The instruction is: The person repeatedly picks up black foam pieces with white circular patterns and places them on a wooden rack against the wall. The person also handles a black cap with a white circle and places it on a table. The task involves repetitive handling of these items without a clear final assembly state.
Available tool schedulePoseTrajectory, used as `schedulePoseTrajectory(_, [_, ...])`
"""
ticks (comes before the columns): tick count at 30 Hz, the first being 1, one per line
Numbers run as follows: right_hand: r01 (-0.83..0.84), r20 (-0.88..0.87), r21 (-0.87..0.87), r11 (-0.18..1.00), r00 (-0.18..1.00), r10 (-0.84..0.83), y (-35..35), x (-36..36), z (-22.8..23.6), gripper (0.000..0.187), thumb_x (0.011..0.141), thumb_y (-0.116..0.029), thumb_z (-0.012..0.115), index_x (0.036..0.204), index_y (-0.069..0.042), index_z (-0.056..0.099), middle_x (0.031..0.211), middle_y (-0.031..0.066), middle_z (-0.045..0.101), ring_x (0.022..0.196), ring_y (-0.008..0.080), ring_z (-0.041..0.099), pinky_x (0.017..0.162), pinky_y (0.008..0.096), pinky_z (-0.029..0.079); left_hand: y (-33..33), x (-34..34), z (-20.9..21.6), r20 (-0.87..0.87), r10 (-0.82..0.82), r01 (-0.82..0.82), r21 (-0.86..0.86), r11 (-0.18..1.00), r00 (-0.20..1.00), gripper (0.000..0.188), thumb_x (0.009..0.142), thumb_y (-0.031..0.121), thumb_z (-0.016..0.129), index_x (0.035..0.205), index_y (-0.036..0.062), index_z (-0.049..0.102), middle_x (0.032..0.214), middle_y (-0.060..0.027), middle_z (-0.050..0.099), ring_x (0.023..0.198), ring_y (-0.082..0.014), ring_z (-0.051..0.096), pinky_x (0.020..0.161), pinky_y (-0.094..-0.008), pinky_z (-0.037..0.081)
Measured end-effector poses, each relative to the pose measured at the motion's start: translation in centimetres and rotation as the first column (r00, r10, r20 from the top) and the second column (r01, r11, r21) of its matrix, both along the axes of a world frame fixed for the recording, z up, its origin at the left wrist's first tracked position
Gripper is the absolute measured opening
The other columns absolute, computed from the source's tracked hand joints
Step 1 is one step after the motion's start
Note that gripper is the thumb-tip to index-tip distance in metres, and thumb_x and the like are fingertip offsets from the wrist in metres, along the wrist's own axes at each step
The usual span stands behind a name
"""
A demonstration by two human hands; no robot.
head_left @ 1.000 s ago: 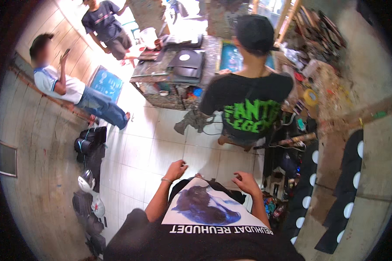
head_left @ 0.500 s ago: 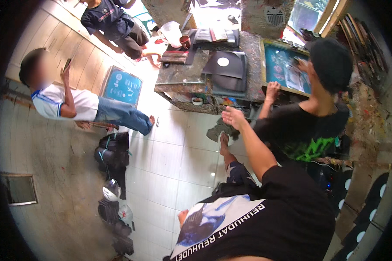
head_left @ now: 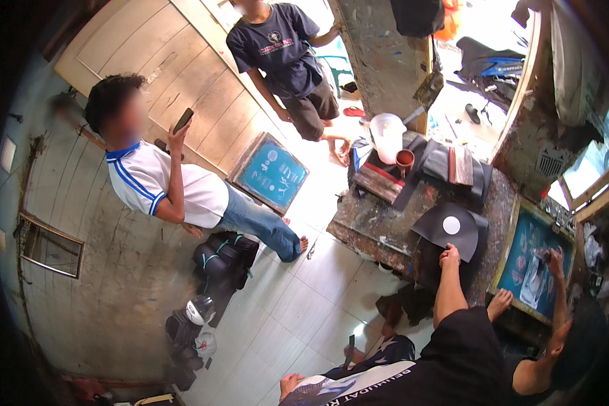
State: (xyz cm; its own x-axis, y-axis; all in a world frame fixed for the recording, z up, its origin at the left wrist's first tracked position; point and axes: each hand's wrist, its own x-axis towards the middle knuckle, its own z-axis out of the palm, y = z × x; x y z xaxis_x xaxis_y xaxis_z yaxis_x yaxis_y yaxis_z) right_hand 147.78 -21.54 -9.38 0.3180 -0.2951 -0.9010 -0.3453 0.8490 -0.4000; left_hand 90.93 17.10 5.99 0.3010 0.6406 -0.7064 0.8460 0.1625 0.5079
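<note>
My right arm reaches over the worktable [head_left: 358, 220], and my right hand [head_left: 450, 256] is closed on the near edge of a black curved sheet [head_left: 426, 223] with a white round spot. That sheet lies over other black sheets [head_left: 431, 262] on the table. My left hand [head_left: 289, 384] hangs low beside my printed black shirt; its fingers are mostly hidden, so I cannot make out whether it holds anything.
On the right a co-worker's hands rest on a framed blue printing screen [head_left: 519, 254]. A white bucket [head_left: 386, 139], a brown cup [head_left: 404, 160] and squeegees [head_left: 380, 183] stand farther back. Two people are at the left, one holding a phone [head_left: 183, 120]; another screen [head_left: 272, 172] leans behind.
My view has swung to the left and tilted. My right hand, open in the air before, has moved forward to the table and closed on the edge of the black curved sheet.
</note>
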Motion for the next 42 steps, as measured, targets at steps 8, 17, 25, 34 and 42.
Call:
schedulePoseTrajectory(8, [-0.236,0.545,-0.529,0.815,0.643,0.539,9.0,-5.4,15.7,0.036,0.074,-0.011,0.067,0.106,0.001,0.054,0.090,0.0033,0.058,0.089,0.0149,0.055,0.083,0.0288,0.041,3.4,17.8,-2.3,0.346,-0.313,0.349,-0.045,0.936,0.885,0.023,0.088,0.020,0.052,0.092,-0.0009,0.060,0.085,-0.0102,0.067,0.069,-0.0148,0.065,0.060,-0.0275,0.051])
schedulePoseTrajectory(17, [-0.227,0.350,-0.841,0.490,0.462,0.815,15.4,-13.0,29.0,0.021,0.085,-0.013,0.057,0.102,0.000,0.056,0.091,0.0031,0.059,0.080,0.0112,0.055,0.070,0.0243,0.044,4.0,42.6,5.5,0.823,-0.407,0.630,0.078,0.772,0.397,0.040,0.091,0.027,0.051,0.119,-0.0013,0.048,0.112,-0.0083,0.058,0.098,-0.0150,0.055,0.086,-0.0289,0.044])
schedulePoseTrajectory(25, [-0.206,0.457,-0.768,0.607,0.489,0.744,17.4,-14.7,32.8,0.017,0.089,-0.008,0.051,0.101,0.003,0.057,0.094,0.0040,0.061,0.085,0.0090,0.054,0.078,0.0224,0.042,3.7,46.8,9.3,0.792,-0.221,0.804,-0.480,0.351,0.569,0.029,0.093,0.031,0.047,0.110,0.0078,0.053,0.112,-0.0036,0.056,0.102,-0.0155,0.054,0.087,-0.0317,0.043])
schedulePoseTrajectory(34, [0.035,0.417,-0.744,0.667,0.804,0.423,16.3,-18.0,33.0,0.016,0.086,-0.007,0.059,0.100,-0.001,0.054,0.079,0.0017,0.061,0.063,0.0037,0.052,0.055,0.0168,0.041,1.0,47.5,11.2,0.855,-0.193,0.852,-0.403,0.333,0.481,0.016,0.090,0.025,0.056,0.087,0.0096,0.058,0.072,0.0083,0.050,0.062,-0.0005,0.045,0.057,-0.0151,0.038])
schedulePoseTrajectory(42, [-0.102,0.508,-0.685,0.721,0.642,0.574,16.6,-21.1,31.6,0.035,0.079,-0.001,0.065,0.112,-0.002,0.055,0.077,0.0012,0.060,0.064,0.0030,0.051,0.055,0.0155,0.039,1.3,47.6,13.2,0.889,-0.263,0.874,-0.244,0.421,0.375,0.016,0.091,0.017,0.054,0.096,0.0023,0.060,0.079,0.0024,0.060,0.066,-0.0023,0.050,0.057,-0.0161,0.039])
